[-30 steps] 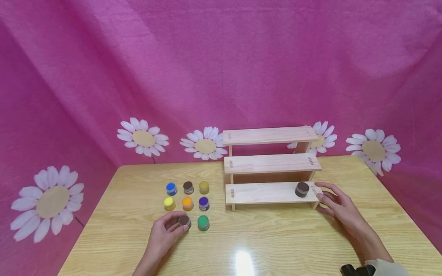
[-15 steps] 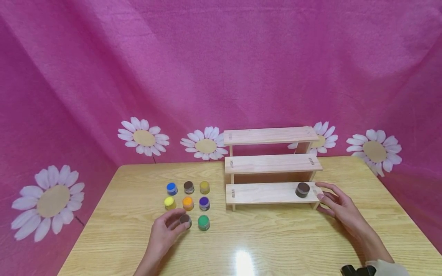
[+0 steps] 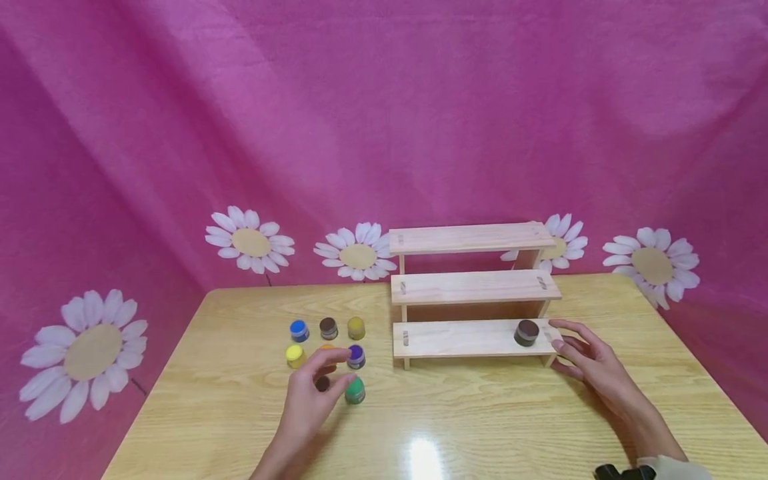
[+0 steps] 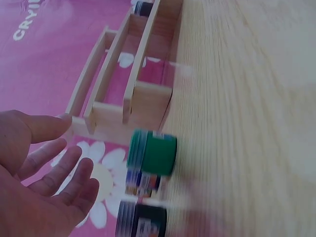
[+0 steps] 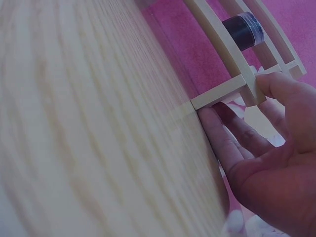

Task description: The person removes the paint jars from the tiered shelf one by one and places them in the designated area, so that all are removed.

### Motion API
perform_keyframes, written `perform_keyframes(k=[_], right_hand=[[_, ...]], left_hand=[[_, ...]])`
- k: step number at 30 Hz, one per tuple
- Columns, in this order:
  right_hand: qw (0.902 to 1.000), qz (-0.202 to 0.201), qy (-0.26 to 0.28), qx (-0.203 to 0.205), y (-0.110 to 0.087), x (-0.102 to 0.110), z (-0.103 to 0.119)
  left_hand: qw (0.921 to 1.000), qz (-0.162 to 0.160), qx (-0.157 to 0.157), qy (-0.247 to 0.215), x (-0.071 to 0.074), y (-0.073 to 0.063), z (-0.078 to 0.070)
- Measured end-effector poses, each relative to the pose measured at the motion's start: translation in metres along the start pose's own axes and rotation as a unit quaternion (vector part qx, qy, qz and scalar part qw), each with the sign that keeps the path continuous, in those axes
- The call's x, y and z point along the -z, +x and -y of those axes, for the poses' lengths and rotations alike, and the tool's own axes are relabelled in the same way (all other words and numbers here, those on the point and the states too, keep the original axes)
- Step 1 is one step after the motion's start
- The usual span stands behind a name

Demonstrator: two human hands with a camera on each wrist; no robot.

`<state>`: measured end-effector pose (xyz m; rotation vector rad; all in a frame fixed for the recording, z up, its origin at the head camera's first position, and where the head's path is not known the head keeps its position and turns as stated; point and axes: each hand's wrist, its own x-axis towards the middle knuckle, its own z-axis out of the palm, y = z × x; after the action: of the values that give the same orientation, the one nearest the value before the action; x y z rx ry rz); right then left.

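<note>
My left hand (image 3: 306, 403) hovers over the front jars on the table, thumb and fingers parted with nothing between them. In the left wrist view its fingers are extended beside a green paint jar (image 4: 153, 153). A dark brown paint jar (image 3: 323, 383) shows between thumb and forefinger in the head view, and the green jar (image 3: 355, 391) is just right of the thumb. At the right end of the three-step wooden shelf (image 3: 456, 338), my right hand (image 3: 600, 367) grips the bottom step, thumb on its edge. Another dark brown jar (image 3: 526, 333) stands on that step.
Behind the left hand stand yellow (image 3: 295, 357), orange (image 3: 327, 347), purple (image 3: 357, 357), blue (image 3: 299, 331), dark brown (image 3: 329, 328) and mustard (image 3: 356, 327) jars in rows. A pink flowered cloth (image 3: 384, 133) hangs behind the table (image 3: 492, 427).
My left hand has let go of the front dark brown jar and moved right, towards the green one, covering most of the orange jar. The right hand stays at the shelf.
</note>
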<state>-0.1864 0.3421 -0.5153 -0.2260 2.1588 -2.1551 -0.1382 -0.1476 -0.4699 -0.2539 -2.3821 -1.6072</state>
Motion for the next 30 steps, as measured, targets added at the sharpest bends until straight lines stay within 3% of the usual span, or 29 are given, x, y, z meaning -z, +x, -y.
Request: perform_keyframes(k=[4, 10, 18, 23, 30], right_hand=[[1.0000, 0.001, -0.003, -0.005, 0.000, -0.002, 0.000], [0.9999, 0.006, 0.010, 0.004, 0.001, -0.002, -0.001], [0.9993, 0.017, 0.026, 0.023, 0.000, 0.000, -0.004], [0.9989, 0.022, 0.031, 0.027, 0.000, 0.000, -0.005], [0.9988, 0.021, 0.032, 0.031, 0.001, 0.000, -0.004]], left_hand=[[0.9992, 0.019, -0.003, -0.035, -0.010, 0.001, -0.002], [0.9981, 0.040, 0.002, -0.048, -0.027, 0.004, -0.006], [0.9957, 0.053, -0.025, -0.072, -0.053, 0.012, -0.014], [0.9915, 0.075, -0.020, -0.105, -0.070, 0.017, -0.020], [0.9865, 0.081, -0.015, -0.142, -0.095, 0.028, -0.034]])
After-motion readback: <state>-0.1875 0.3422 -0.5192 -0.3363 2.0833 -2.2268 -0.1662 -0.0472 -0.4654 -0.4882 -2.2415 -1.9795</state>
